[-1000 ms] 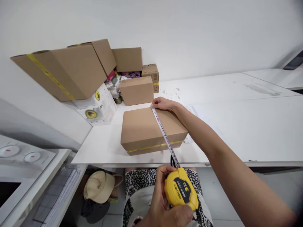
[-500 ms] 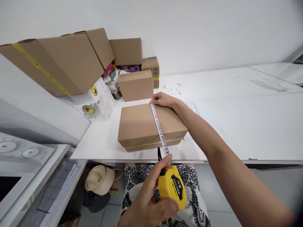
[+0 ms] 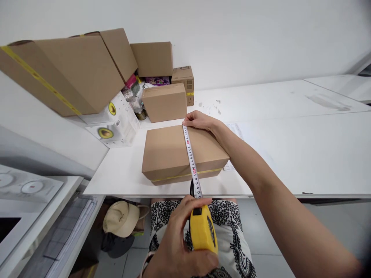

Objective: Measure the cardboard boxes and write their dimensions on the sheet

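A closed cardboard box (image 3: pixel 165 148) lies on the white table in front of me, with yellow tape along its near side. My left hand (image 3: pixel 175 241) is wrapped round a yellow tape measure (image 3: pixel 202 231), which sits over my lap just off the table edge. From its case the metal blade (image 3: pixel 189 154) runs across the top of the box and out past its near edge. At the box's far edge, my right hand (image 3: pixel 197 119) pinches the blade's end, its fingers closed. A black strap hangs by the blade.
Behind the box stand a smaller carton (image 3: pixel 164 103) and other cardboard boxes (image 3: pixel 152 60). Large cartons (image 3: pixel 75 73) rest on white boxes with avocado pictures (image 3: pixel 123 127) at the left. A paper sheet (image 3: pixel 236 131) lies under my right arm. Below left is a beige cap (image 3: pixel 121 218).
The tape measure's case has turned so its label faces more to the right, and shifted slightly left with my left hand. The blade now crosses the box more upright. My right hand keeps its pinch.
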Motion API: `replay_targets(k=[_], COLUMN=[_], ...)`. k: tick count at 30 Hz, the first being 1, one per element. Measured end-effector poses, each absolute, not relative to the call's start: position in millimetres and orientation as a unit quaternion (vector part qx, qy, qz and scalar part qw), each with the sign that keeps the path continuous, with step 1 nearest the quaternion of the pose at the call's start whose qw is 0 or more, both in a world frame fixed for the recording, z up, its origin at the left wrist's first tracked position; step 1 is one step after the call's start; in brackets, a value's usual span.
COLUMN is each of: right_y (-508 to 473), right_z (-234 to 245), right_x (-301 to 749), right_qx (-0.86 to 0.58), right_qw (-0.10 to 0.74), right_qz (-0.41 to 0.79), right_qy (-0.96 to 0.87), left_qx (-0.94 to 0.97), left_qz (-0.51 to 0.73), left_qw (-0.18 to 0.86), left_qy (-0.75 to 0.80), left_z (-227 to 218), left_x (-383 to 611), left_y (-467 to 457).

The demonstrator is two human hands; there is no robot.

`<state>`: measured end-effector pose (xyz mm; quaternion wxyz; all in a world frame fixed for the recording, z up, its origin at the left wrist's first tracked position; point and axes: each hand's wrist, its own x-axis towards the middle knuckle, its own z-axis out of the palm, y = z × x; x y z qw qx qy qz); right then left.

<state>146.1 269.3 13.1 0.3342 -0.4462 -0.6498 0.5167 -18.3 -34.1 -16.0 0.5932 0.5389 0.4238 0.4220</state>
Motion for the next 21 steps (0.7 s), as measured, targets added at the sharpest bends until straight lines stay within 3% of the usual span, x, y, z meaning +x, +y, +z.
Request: replay_targets(k=[21], right_y=[257], right_z=[16], right_x=[147], right_qx=[-0.452], right_qw=[0.325], right_qz=[0.505], right_qy=[-0.66], left_qx=[0.552], left_qz=[0.421], left_qw=[0.56], left_qy=[0.452], left_z=[-29], left_x=[-16], left_y=[-39])
